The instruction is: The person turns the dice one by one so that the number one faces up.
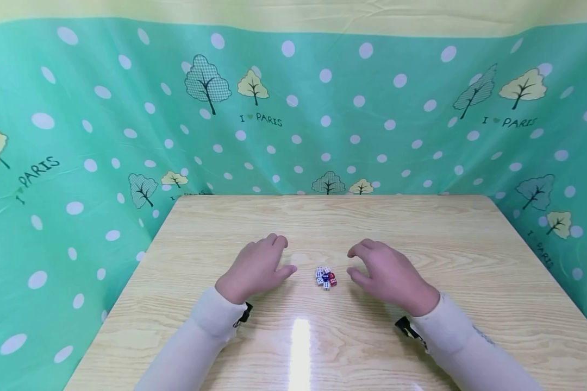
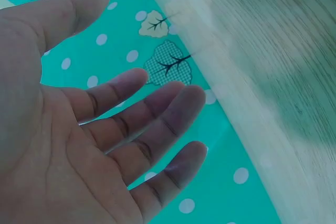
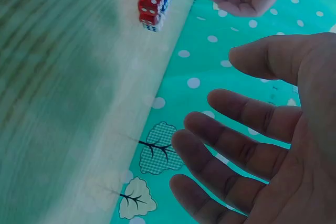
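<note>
A small cluster of dice (image 1: 320, 274) lies on the wooden table in the head view, white ones mixed with red and blue. To its left, my left hand (image 1: 260, 269) hovers with thumb and fingers apart and nothing in its grasp. On the other side my right hand (image 1: 391, 274) faces it, fingers relaxed and bent a little, holding nothing. The right wrist view shows the red die (image 3: 151, 1) beside white and blue ones, beyond the fingertips. In the left wrist view the left palm (image 2: 68, 166) shows bare, its fingers spread.
The pale wood table (image 1: 215, 217) stretches around the hands. A green dotted curtain (image 1: 323, 98) with tree prints hangs behind it and along both sides. Black straps (image 1: 244, 314) show at the wrists, and a bright light reflection (image 1: 300, 353) streaks the near tabletop.
</note>
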`<state>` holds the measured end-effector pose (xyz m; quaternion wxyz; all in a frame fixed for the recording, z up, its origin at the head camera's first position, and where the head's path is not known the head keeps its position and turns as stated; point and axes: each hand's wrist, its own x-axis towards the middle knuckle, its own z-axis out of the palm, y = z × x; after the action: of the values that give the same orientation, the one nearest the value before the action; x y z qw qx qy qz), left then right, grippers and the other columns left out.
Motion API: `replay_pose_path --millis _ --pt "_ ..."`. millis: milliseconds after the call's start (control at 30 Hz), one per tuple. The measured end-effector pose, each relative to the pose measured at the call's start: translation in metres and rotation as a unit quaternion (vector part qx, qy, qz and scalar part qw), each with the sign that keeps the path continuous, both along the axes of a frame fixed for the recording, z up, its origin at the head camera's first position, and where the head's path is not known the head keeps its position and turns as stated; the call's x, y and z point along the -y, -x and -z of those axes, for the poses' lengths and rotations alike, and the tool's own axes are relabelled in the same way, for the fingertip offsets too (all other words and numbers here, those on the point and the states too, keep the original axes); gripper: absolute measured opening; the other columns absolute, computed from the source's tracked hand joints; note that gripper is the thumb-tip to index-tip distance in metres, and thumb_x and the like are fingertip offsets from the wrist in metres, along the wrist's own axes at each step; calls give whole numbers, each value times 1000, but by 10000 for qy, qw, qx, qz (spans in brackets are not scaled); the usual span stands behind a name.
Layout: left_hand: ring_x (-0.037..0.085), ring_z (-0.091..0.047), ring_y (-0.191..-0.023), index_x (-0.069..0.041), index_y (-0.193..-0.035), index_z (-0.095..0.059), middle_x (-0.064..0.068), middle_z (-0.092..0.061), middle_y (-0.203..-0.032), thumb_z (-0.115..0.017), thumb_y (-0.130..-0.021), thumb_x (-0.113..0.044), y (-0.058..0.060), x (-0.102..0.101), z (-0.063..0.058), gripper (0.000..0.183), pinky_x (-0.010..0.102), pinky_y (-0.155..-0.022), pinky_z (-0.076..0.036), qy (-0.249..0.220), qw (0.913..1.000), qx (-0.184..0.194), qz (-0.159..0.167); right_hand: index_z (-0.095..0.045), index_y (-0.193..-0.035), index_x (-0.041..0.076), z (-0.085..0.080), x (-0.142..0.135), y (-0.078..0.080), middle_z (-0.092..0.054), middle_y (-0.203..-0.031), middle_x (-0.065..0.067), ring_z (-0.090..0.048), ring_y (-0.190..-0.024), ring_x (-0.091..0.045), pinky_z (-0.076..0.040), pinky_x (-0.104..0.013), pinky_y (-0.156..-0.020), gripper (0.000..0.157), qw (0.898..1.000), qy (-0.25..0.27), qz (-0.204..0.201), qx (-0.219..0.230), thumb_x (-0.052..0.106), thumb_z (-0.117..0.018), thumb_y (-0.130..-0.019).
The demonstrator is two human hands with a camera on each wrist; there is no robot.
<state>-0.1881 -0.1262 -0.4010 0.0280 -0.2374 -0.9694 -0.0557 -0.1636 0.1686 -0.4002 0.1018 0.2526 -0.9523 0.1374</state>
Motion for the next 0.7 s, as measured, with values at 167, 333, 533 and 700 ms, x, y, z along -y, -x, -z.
replay_pose_path --millis 167,333,533,700 --pt "16 -60 -88 -12 -126 -52 1 -60 -108 -55 -87 -59 1 1 0 61 37 -77 -50 55 10000 -12 -6 -69 -103 17 4 3 0 -64 -103 5 -62 -90 -12 -53 -33 -72 26 10000 -26 -43 9 35 -65 -86" --pt "19 -61 -94 -12 -130 -50 3 -59 -114 -55 -87 -59 1 2 0 64 38 -80 -50 103 9999 57 -66 -69 -99 17 8 5 0 -65 -99 4 -61 -85 -11 -51 -31 -67 24 9999 -69 -133 5 34 -67 -84" --pt "20 -61 -97 -12 -129 -52 3 -59 -116 -56 -87 -57 2 2 0 61 39 -82 -50 52 9999 121 -20 -70 -96 19 13 9 1 -66 -95 7 -61 -81 -8 -50 -28 -63 20 9996 -116 -258 -69 33 -68 -81" --pt "17 -60 -93 -15 -124 -55 0 -60 -112 -57 -88 -54 2 -2 1 53 38 -82 -49 -176 9995 176 192 -70 -94 21 16 12 1 -65 -92 9 -59 -79 -6 -49 -27 -61 17 9992 -159 -346 -89 31 -70 -80"
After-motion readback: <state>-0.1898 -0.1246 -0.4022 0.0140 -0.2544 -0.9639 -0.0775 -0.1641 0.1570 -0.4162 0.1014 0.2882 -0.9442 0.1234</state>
